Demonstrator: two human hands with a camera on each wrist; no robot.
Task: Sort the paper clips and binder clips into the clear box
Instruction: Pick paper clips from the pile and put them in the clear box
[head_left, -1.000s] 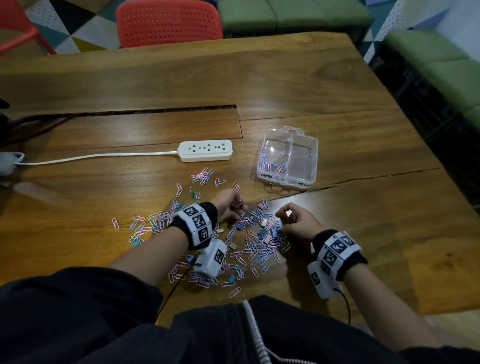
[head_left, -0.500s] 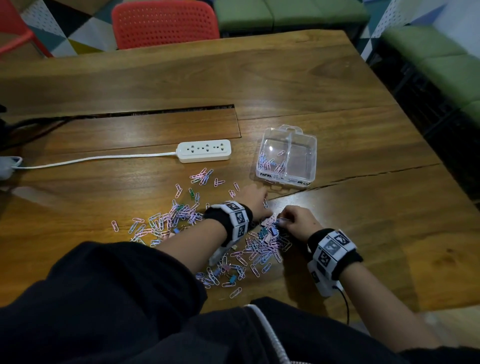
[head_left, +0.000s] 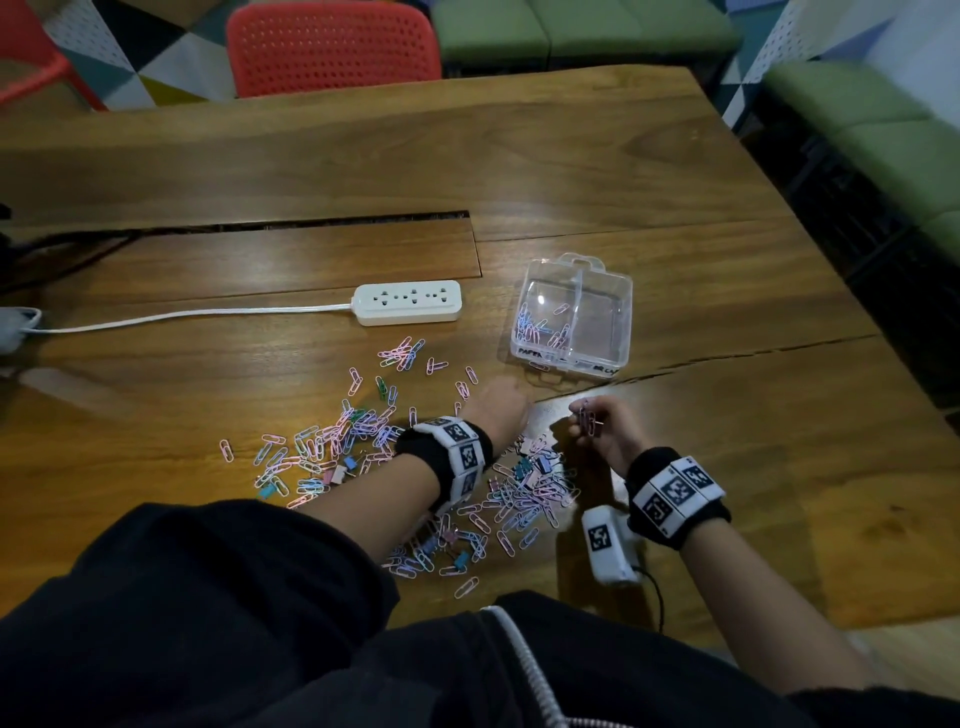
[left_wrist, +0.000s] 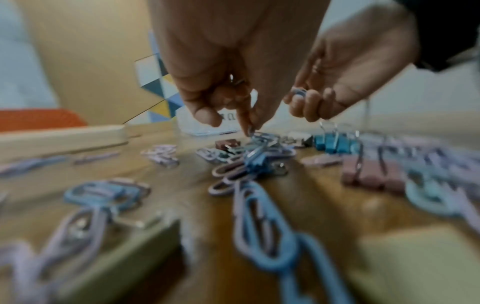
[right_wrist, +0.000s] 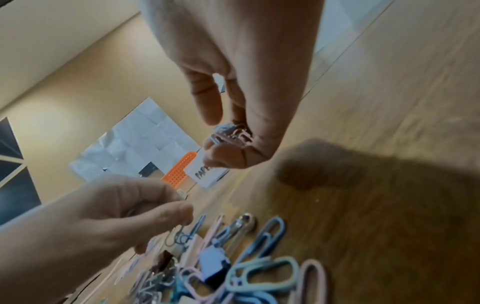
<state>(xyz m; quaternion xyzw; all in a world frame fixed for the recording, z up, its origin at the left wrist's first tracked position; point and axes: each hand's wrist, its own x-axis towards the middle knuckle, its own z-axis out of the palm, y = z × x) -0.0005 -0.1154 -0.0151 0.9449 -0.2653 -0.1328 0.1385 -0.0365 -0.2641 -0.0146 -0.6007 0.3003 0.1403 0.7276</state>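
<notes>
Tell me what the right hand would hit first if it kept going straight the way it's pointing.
Probably the clear box. The right hand, pinching a few paper clips, points away from the body toward the box's near wall; only bare table lies between. Depth is uncertain.

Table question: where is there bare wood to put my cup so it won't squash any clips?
Bare wood lies right of the clear box, past the crack, and along the far side beyond the power strip toward the red chair. The near middle is crowded: scattered paper clips surround the left hand and right hand.
</notes>
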